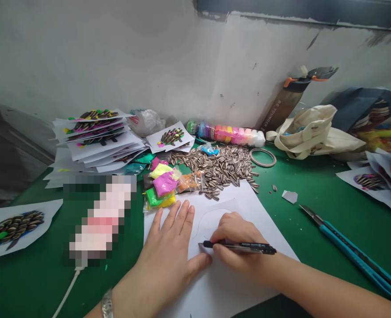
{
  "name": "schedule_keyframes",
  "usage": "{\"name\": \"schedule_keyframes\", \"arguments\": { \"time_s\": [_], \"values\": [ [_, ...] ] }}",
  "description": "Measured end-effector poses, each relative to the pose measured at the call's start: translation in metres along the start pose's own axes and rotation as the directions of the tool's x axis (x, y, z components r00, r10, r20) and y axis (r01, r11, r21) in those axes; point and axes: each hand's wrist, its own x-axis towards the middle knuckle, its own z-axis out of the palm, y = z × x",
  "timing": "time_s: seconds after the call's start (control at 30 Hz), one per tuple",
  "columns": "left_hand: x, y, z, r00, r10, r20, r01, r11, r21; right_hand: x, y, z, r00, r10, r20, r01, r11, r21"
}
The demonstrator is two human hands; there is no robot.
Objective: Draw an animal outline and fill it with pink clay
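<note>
A white sheet of paper [244,287] lies on the green tabletop, with a curved thin line drawn on its upper part. My left hand [172,247] rests flat on the paper's left side, fingers stretched out and spread. In my right hand [237,236] is a black pen [241,246], held in a writing grip with its tip at the paper close to my left thumb. A smaller, see-through or pale piece seems to lie under my right hand; its edges are faint. Just beyond the sheet sit bags of coloured clay [164,181] and a heap of sunflower seeds [218,165].
Stacked seed pictures [99,137] stand at the back left, others [370,181] at the right. A blue utility knife [351,251] lies right of the paper, blade out. Behind are a tape ring [263,157], clay tubs [231,134], a bottle [284,101] and a cloth bag [308,134].
</note>
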Motion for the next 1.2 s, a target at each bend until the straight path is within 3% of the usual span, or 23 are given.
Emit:
{"name": "schedule_keyframes", "arguments": {
  "time_s": [0.73, 0.87, 1.07, 1.2],
  "values": [
    [-0.001, -0.002, 0.006, 0.999, -0.001, -0.042, 0.001, 1.000, -0.009, 0.001, -0.001, -0.009, 0.987, 0.158, -0.035, -0.158, 0.987, 0.003],
    [-0.001, -0.002, 0.005, 0.999, 0.008, -0.041, -0.009, 1.000, -0.010, 0.001, -0.002, -0.008, 0.995, 0.094, -0.016, -0.093, 0.995, 0.034],
    [-0.001, -0.002, 0.006, 0.997, 0.024, -0.076, -0.024, 1.000, -0.006, -0.001, 0.004, 0.002, 0.989, -0.147, -0.004, 0.147, 0.988, 0.041],
    [0.000, -0.001, 0.005, 0.998, 0.016, -0.062, -0.016, 1.000, -0.012, -0.003, 0.009, 0.004, 0.982, -0.190, 0.009, 0.190, 0.981, 0.032]
  ]
}}
